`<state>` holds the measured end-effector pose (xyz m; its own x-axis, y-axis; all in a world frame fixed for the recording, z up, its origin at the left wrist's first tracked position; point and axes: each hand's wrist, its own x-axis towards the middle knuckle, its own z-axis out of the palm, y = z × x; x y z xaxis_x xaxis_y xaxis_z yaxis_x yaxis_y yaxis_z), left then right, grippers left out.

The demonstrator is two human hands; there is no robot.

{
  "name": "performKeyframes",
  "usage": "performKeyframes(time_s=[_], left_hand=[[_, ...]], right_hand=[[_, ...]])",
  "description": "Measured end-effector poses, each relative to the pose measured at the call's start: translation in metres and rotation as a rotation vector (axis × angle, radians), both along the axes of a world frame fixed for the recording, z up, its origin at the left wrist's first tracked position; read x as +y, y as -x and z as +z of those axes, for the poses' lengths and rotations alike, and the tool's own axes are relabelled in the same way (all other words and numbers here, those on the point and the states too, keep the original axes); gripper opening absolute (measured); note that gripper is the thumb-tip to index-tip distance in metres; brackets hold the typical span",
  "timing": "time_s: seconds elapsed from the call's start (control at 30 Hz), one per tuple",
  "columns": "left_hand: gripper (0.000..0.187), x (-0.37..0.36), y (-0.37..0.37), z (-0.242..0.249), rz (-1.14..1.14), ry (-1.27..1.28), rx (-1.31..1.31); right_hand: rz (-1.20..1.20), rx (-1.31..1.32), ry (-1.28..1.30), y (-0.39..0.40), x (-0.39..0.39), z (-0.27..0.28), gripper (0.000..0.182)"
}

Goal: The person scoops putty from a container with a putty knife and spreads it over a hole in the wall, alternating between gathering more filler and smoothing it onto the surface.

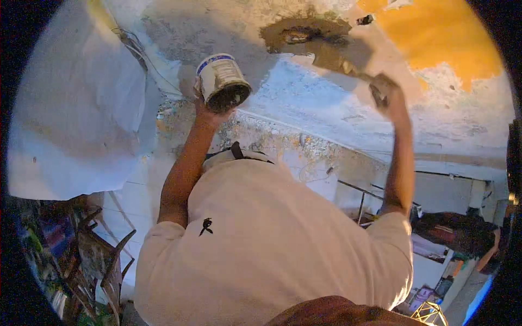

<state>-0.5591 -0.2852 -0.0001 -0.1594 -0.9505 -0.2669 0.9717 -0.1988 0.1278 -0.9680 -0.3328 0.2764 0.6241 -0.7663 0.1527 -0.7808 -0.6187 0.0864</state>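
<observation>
My left hand [213, 108] is closed around the lower side of a small white bucket [224, 71] with a blue band. The bucket's dark, smeared mouth faces down toward me. Out to the right, my raised right hand [387, 93] grips the handle of a trowel [353, 71], slightly blurred. Its blade points left against a brown wet patch of plaster [333, 54] on the wall. Within that patch is a rough, darker hollow [298, 36].
Orange paint [446, 32] peels at the upper right. A white sheet [76, 114] hangs at left, above dark wooden chairs [109, 261]. Cables [133, 46] run beside it. On the right are a metal rail [361, 204], a dark-clothed person [459, 231] and shelved items.
</observation>
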Motion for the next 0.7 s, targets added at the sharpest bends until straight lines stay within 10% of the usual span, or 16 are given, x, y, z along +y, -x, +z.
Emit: performKeyframes(time_s=[0.33, 0.7], left_hand=[[0.077, 0.002, 0.0, 0.002, 0.002, 0.061, -0.04], [0.089, -0.024, 0.056, 0.058, -0.035, 0.155, -0.103]], right_hand=[[-0.518, -1.411, -0.687, -0.014, 0.154, -0.214, 0.029], [-0.391, -1.558, -0.828, -0.035, 0.181, -0.218, 0.03]])
